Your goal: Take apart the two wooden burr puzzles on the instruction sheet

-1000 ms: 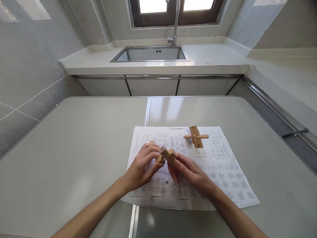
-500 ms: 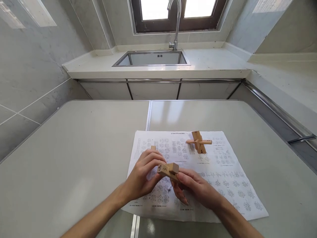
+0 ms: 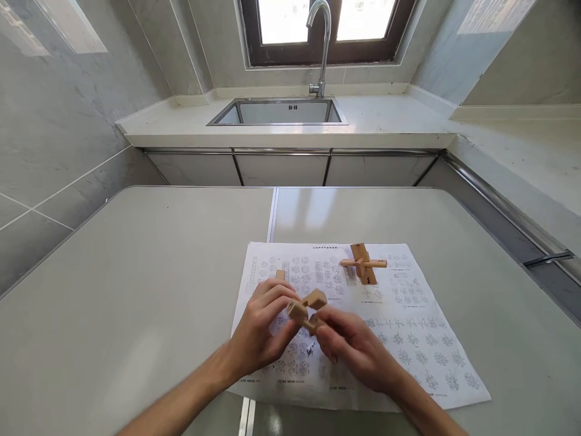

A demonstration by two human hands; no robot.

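Observation:
My left hand (image 3: 261, 330) and my right hand (image 3: 358, 348) meet over a printed instruction sheet (image 3: 408, 327) and together hold a notched wooden puzzle piece (image 3: 307, 307) just above the paper. The fingertips of both hands pinch its lower parts. Another small wooden piece (image 3: 280, 275) peeks out behind my left fingers, lying on the sheet. A partly built wooden cross (image 3: 363, 263) of interlocked sticks rests on the sheet's far right part, apart from both hands.
The sheet lies on a pale grey table (image 3: 136, 284) with a seam down its middle. Beyond the table stands a white counter with a steel sink (image 3: 281, 112) and a tall faucet (image 3: 321, 42) under a window. Tiled walls close in left and right.
The wooden piece has been turned in my fingers, now showing its notch upward. Both hands sit slightly lower in view as the camera tilted up a little.

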